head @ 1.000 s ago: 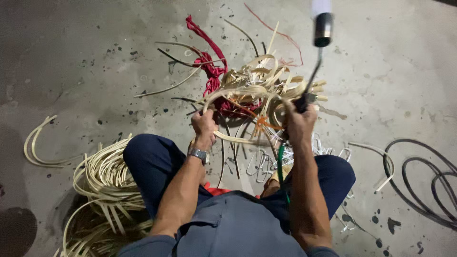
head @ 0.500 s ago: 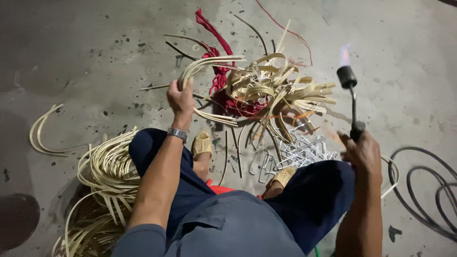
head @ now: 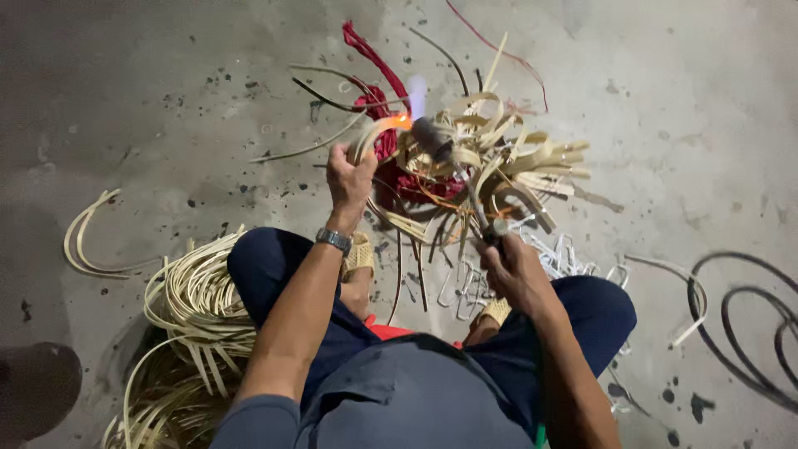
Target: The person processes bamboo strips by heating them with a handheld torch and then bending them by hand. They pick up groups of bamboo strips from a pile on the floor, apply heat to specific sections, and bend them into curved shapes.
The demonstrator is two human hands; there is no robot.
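I see no packages, labels. Left hand (head: 349, 176) pinching bent cane strip (head: 376, 130) above floor (head: 166, 75). Right hand (head: 517, 270) wrapped round torch (head: 457, 170), flame touching strip. Black hose (head: 748, 333) cut off at right edge.

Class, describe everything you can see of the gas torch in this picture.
The gas torch is a slim dark metal wand with a thicker nozzle. The right hand holds its lower end; it tilts up and leftwards. It is lit: a pale flame leaves the nozzle, glowing orange where it meets the bent cane strip held by the left hand.
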